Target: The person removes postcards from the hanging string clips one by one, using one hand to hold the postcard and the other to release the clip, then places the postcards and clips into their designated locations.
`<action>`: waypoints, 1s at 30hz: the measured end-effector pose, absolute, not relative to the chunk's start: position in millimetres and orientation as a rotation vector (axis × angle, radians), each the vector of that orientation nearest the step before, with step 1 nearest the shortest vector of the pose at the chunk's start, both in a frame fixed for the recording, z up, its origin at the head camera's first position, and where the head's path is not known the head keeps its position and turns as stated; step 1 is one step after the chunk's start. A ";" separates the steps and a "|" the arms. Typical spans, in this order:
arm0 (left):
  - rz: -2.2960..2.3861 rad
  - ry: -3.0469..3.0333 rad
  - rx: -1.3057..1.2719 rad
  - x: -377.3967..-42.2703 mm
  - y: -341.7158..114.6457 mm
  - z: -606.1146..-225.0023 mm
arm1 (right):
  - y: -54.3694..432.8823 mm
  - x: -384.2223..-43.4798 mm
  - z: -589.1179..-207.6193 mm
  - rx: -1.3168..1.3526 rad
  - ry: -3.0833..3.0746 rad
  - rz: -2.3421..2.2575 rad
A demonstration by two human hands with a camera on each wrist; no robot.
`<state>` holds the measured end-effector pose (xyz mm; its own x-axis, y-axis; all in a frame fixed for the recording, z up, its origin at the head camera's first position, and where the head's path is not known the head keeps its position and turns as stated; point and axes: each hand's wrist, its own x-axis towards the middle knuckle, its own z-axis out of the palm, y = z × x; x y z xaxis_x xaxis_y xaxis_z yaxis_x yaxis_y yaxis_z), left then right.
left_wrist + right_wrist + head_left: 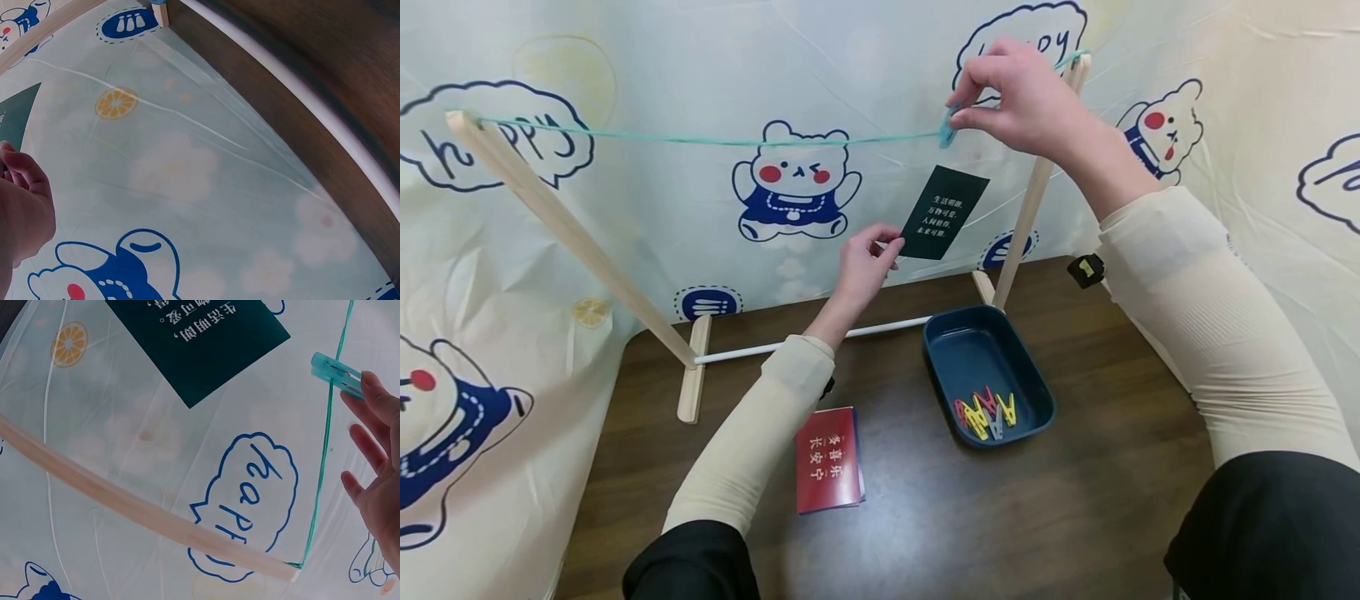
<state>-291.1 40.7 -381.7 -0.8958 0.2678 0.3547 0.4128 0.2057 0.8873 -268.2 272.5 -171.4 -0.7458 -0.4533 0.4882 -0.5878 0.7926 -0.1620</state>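
Between the thumb and fingers of my right hand is a light-blue clothespin, held at the green string. The right wrist view shows the clothespin lying across the string, pinched at its far end. My left hand pinches a dark green card with white writing by its lower left edge. The card is tilted and hangs below the clothespin, apart from it. In the left wrist view only part of the left hand and a corner of the card appear.
Two wooden posts carry the string, joined low down by a white rod. A dark blue tray with several coloured clothespins sits on the brown table. Left of it lies a stack of red cards. A printed cloth hangs behind.
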 end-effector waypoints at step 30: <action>-1.793 -2.375 -0.607 -286.8 11.8 -394.0 | 273.1 -241.0 -167.0 0.814 -2.359 0.447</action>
<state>-286.8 11.8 -394.0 -0.9149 0.2498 0.3170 0.3732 0.2249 0.9001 -241.0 273.1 -167.0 -0.6341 -0.4441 0.6330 -0.6448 0.7555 -0.1160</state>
